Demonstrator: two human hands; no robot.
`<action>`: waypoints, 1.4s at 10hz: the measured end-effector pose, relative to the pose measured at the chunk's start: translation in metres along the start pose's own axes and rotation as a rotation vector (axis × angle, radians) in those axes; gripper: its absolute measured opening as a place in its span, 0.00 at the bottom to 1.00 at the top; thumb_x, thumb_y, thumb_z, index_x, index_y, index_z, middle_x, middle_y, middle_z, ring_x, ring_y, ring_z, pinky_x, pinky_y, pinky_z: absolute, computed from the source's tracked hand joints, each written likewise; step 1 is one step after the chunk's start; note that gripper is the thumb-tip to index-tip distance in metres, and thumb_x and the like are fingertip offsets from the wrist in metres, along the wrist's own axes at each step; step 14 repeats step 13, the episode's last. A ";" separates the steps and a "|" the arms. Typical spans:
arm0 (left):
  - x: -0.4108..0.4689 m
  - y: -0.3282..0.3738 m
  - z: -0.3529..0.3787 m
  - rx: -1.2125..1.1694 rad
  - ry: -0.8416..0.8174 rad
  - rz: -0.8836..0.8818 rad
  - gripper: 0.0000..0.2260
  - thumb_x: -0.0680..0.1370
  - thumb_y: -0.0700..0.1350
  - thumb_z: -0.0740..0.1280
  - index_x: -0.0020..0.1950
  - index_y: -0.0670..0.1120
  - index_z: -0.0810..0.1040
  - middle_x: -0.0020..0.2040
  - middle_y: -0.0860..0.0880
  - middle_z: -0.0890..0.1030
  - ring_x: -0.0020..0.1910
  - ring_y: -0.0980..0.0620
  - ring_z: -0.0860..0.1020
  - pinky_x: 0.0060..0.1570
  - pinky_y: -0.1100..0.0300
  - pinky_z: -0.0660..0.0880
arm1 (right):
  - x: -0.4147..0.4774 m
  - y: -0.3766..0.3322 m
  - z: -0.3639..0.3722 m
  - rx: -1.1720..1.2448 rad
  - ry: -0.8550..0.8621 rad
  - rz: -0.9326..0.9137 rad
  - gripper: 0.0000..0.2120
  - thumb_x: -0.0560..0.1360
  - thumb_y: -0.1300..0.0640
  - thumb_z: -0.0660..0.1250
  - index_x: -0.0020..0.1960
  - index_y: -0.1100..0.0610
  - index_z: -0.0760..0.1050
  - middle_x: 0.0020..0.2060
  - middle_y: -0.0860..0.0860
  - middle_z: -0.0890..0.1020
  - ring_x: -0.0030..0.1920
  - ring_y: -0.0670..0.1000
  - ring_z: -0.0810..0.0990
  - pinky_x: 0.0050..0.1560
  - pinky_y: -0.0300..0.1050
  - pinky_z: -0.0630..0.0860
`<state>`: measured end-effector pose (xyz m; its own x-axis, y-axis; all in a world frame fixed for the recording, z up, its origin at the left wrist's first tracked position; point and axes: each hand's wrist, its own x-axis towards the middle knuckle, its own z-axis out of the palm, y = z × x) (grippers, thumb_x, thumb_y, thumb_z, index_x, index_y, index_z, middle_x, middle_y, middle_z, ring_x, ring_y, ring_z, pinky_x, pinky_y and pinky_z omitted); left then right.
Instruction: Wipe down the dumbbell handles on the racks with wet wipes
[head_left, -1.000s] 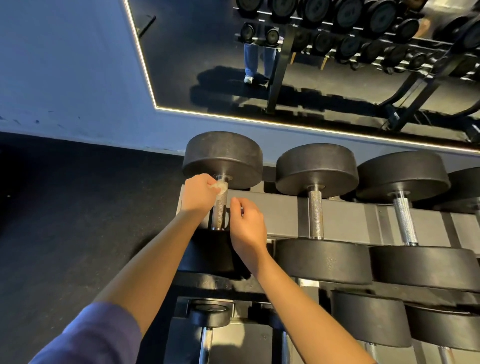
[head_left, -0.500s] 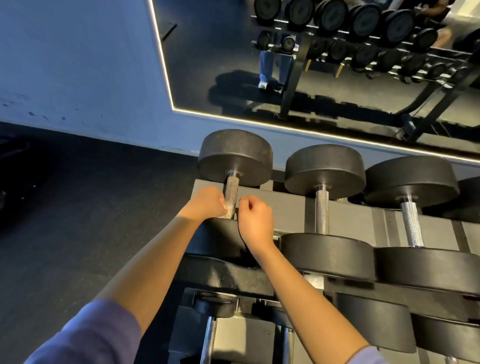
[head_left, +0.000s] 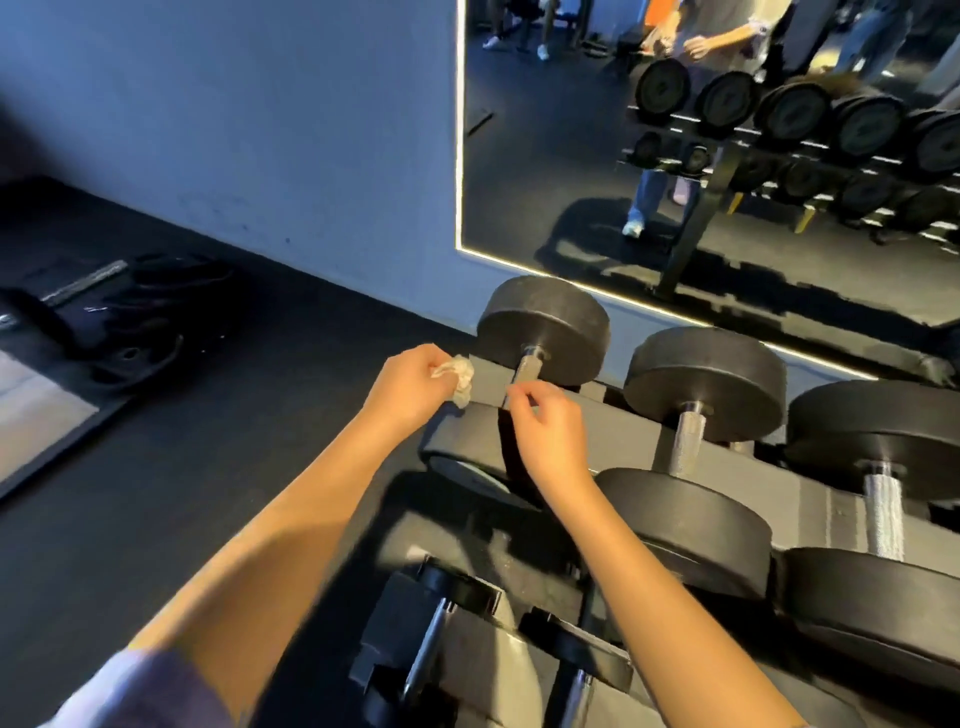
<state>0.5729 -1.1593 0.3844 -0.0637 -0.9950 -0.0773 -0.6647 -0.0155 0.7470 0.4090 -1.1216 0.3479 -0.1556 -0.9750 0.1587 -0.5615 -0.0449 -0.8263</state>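
Seemingly switching — my left hand (head_left: 410, 382) clutches the wipe (head_left: 460, 378) beside the end handle (head_left: 529, 367), right hand (head_left: 548, 434) loose, empty; neighbouring handle (head_left: 685, 437) next.

Wet wipe (head_left: 458, 378), dumbbell handles (head_left: 687, 439) on rack (head_left: 821, 506)
Sits bunched, white, in the left grip (head_left: 410, 384) just left of the end handle (head_left: 529, 370); lie knurled, steel, side by side.

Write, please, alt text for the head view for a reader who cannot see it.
The left hand holds a crumpled wet wipe just left of the end dumbbell's handle; the right hand, fingers curled, is beside that handle. Other dumbbells line the rack.
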 end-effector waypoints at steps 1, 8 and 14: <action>-0.055 -0.014 -0.007 -0.029 0.107 -0.078 0.04 0.77 0.46 0.64 0.46 0.50 0.78 0.41 0.52 0.80 0.42 0.53 0.77 0.40 0.59 0.72 | -0.031 -0.014 0.001 0.096 -0.039 -0.085 0.11 0.79 0.57 0.62 0.42 0.59 0.79 0.36 0.52 0.80 0.39 0.48 0.76 0.38 0.38 0.68; -0.655 -0.101 0.125 -0.406 0.736 -1.112 0.18 0.77 0.46 0.66 0.28 0.42 0.78 0.31 0.53 0.82 0.34 0.61 0.77 0.46 0.59 0.72 | -0.431 -0.013 0.031 0.246 -1.238 -0.126 0.15 0.78 0.58 0.62 0.35 0.57 0.79 0.33 0.47 0.82 0.39 0.48 0.80 0.54 0.54 0.77; -0.873 -0.116 0.283 -0.638 0.975 -1.660 0.05 0.77 0.44 0.65 0.46 0.44 0.79 0.43 0.47 0.80 0.45 0.47 0.77 0.42 0.58 0.70 | -0.636 0.008 0.015 0.102 -1.651 -0.122 0.17 0.80 0.58 0.60 0.34 0.57 0.78 0.32 0.53 0.81 0.35 0.49 0.77 0.44 0.45 0.75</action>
